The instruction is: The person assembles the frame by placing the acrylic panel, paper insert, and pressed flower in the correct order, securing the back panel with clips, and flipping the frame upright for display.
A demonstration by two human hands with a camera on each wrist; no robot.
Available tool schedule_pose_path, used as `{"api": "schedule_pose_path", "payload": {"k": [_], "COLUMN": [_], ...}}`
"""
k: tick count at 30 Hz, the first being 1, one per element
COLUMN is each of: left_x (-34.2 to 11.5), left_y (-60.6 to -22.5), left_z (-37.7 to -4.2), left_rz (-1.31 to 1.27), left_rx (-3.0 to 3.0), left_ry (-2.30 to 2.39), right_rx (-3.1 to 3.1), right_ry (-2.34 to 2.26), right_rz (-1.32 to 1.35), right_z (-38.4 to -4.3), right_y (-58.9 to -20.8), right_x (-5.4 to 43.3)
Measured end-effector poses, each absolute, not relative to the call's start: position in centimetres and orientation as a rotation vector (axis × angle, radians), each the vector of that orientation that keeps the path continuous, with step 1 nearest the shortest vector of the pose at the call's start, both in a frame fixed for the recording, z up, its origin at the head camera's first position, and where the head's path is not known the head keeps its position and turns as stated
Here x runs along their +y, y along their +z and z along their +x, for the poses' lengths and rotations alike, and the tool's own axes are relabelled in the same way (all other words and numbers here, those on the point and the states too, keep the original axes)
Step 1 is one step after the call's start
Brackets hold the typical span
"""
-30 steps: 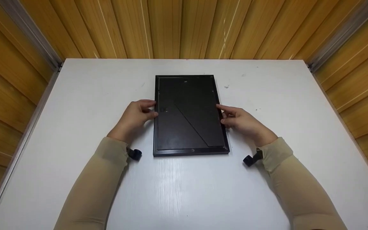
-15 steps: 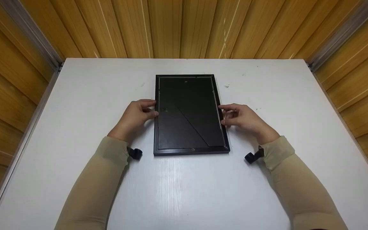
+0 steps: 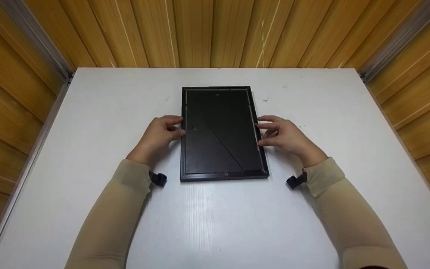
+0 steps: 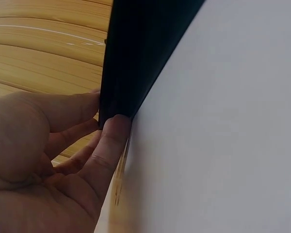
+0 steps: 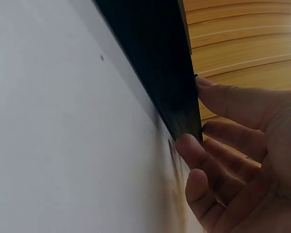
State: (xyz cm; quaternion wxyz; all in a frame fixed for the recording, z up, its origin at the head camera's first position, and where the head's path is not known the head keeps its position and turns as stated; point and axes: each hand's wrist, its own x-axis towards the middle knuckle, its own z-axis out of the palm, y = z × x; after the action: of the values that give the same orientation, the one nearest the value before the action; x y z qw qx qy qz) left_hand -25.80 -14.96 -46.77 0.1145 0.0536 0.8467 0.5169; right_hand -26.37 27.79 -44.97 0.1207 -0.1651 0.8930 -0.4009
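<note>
A black picture frame (image 3: 220, 145) lies back side up on the white table, the diagonal line of its stand flap running across the backing. My left hand (image 3: 157, 135) holds its left edge, thumb at the upper rim and fingertips against the side. In the left wrist view, one finger (image 4: 117, 127) rests low on the side wall of the frame (image 4: 136, 53). Opposite, my right hand (image 3: 284, 135) pinches the right edge between thumb and fingers. The right wrist view has its thumb (image 5: 204, 83) at the frame's top rim, with fingertips low along the side. The front of the picture frame is hidden.
A white table (image 3: 203, 224) spreads all round the frame, with a few small marks on it. Wood-patterned walls (image 3: 192, 33) stand behind it and on both sides. Each sleeve cuff carries a small black wrist camera (image 3: 159, 179).
My right hand has shifted slightly outward and its fingers have spread along the right edge. My left hand keeps its hold, and the picture frame stays almost where it was.
</note>
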Motion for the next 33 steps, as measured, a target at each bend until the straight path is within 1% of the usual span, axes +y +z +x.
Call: {"api": "schedule_pose_path", "payload": {"k": [4,8,12,19,27,33], "left_x": [-14.8,-14.7,-14.9,-14.9,-14.8,-14.7], "left_y": [-46.8,-46.8,-46.7,-46.5,-46.6,-46.5], "left_z": [-25.8,-25.9,-25.9,-25.8,-25.7,-25.8], "left_rz": [0.139,0.152,0.159,0.148,0.118,0.123], "left_rx": [2.472,2.487,2.499,2.473,2.460,2.462], "left_ry": [1.512,1.496,1.494,1.525,1.532,1.524], "right_rx": [2.653,2.703,2.742,2.803,2.826,2.764], "right_ry": [-1.047,-0.864,-0.660,-0.358,-0.290,-0.382], "right_rz": [-0.441,-0.459,-0.478,-0.392,-0.322,-0.377], "right_z": [-26.5,-26.6,-27.1,-26.8,-26.1,-26.4], "right_y": [-44.4,-43.2,-41.6,-39.4,-39.0,-39.3], "right_x": [27.5,26.9,25.5,22.4,20.3,21.4]}}
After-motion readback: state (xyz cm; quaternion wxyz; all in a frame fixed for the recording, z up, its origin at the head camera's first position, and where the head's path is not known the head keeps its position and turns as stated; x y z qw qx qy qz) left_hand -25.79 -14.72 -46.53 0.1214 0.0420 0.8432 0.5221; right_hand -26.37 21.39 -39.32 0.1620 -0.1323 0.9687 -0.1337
